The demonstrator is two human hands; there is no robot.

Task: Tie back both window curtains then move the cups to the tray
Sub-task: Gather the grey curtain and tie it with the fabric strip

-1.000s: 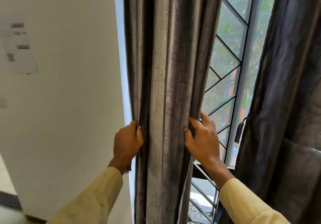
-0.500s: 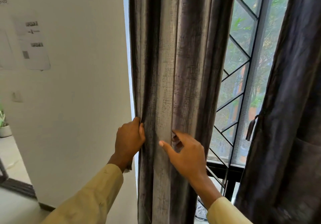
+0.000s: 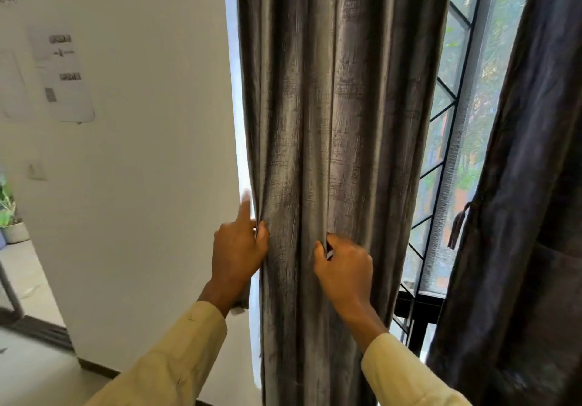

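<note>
White wall (image 3: 141,185) fills the left side, with printed papers (image 3: 63,75) fixed on it and a potted plant (image 3: 9,216) low at the far left edge. At the corner of this wall the left hand (image 3: 236,254) holds the left edge of the grey curtain (image 3: 340,122). Its index finger points straight up, and the other fingers are curled round the cloth.

The grey curtain hangs gathered in long folds, and no band goes round it yet. The right hand (image 3: 343,270), near the left one and a little lower, has its fingers curled into a middle fold. A small dark thing shows at the fingertips, but I cannot tell what it is.

Further right the window grille (image 3: 441,153) is uncovered. Then comes the dark curtain (image 3: 529,216), with a tassel (image 3: 458,229) at its inner edge. Whether this one is already tied I cannot say. Cups and tray are not in view.

By my judgement the task is in its early part: the grey curtain is gathered but not tied, and the cups are all left to do. The wall corner sits close on the left, so the left hand has little room there. The open gap between the two curtains gives room on the right.
</note>
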